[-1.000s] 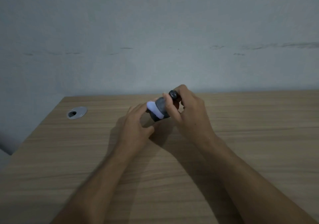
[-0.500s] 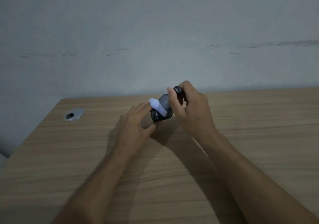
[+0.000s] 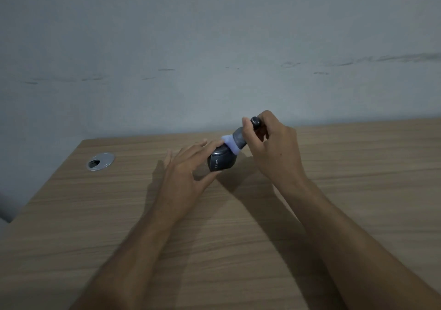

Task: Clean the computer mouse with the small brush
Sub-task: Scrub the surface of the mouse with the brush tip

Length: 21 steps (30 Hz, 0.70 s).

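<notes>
A dark grey computer mouse (image 3: 220, 163) sits tilted up just above the wooden desk, near its far middle. My left hand (image 3: 188, 168) holds it from the left, thumb under its near edge and fingers along its far side. My right hand (image 3: 267, 146) grips a small brush (image 3: 236, 140) with a dark grey handle and pale white bristles. The bristles press on the mouse's upper far end. The handle's round top pokes out above my right fingers.
The wooden desk (image 3: 238, 226) runs to a grey wall (image 3: 214, 47) right behind the hands. A round metal cable grommet (image 3: 99, 162) is set in the desk at the far left. The desk's left edge slants close to it.
The brush and my right hand have shifted up and to the right. The mouse has come more into view below the bristles, with my left fingers spread wider around it.
</notes>
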Each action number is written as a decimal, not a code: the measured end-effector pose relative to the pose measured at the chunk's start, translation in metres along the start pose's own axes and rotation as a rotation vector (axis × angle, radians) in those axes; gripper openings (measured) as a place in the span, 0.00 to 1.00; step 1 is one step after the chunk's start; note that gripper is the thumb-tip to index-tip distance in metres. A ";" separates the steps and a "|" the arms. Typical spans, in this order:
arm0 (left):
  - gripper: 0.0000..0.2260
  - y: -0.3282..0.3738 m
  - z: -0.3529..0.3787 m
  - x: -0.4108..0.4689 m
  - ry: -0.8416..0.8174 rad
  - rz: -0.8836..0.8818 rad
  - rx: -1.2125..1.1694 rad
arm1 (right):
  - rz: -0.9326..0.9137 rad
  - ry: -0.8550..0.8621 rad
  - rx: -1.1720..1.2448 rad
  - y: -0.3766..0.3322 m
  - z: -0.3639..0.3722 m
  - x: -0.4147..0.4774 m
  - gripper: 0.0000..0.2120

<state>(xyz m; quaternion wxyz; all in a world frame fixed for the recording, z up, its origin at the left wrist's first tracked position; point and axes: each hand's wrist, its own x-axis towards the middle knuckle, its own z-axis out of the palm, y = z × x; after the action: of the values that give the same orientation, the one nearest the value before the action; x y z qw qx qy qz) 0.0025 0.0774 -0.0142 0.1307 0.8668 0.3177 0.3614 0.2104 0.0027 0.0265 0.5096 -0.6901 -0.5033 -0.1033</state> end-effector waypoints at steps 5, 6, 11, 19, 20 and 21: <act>0.30 0.010 -0.004 0.001 -0.007 -0.035 -0.206 | 0.193 0.057 0.057 0.015 -0.009 0.000 0.18; 0.30 0.011 -0.004 0.001 0.004 -0.074 -0.245 | 0.229 0.067 0.130 0.011 -0.012 0.001 0.19; 0.30 0.014 -0.008 0.000 0.027 -0.240 -0.308 | 0.112 -0.104 0.281 -0.009 -0.011 -0.001 0.18; 0.26 0.020 -0.013 0.000 0.032 -0.279 -0.466 | 0.187 -0.007 0.040 0.030 0.000 -0.015 0.17; 0.26 0.020 -0.012 0.000 0.037 -0.289 -0.470 | 0.229 0.032 0.087 0.028 -0.002 -0.014 0.17; 0.25 0.018 -0.010 0.001 0.041 -0.302 -0.481 | 0.259 0.064 0.152 0.022 -0.004 -0.013 0.17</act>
<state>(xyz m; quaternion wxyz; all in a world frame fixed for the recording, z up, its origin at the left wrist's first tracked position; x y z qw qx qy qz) 0.0040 0.0639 0.0020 0.3785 0.7464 0.3508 0.4203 0.2236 -0.0078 0.0064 0.5854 -0.7049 -0.4000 -0.0205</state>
